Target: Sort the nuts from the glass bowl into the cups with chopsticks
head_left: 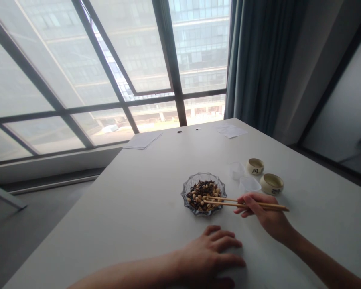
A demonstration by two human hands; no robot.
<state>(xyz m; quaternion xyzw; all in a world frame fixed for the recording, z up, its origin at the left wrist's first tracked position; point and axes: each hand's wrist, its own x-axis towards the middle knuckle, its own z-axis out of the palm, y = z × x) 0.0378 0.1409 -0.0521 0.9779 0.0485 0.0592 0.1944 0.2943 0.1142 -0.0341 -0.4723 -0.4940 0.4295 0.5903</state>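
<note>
Left hand (pixel 212 255) spread over worktop (pixel 129 208), fingers (pixel 228 243) released — right hand (pixel 266 216) grips chopsticks (pixel 273 206) among mixed nuts (pixel 202 194), none held clear of well-filled glass bowl (pixel 203 176).

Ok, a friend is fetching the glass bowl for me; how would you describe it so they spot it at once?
On the white table by the window, look left of the two cream cups and small clear containers. There, chopsticks in the right hand reach into the glass bowl. Unlike those neighbours, it is wide, jagged-rimmed and full of nuts and seeds.
</note>
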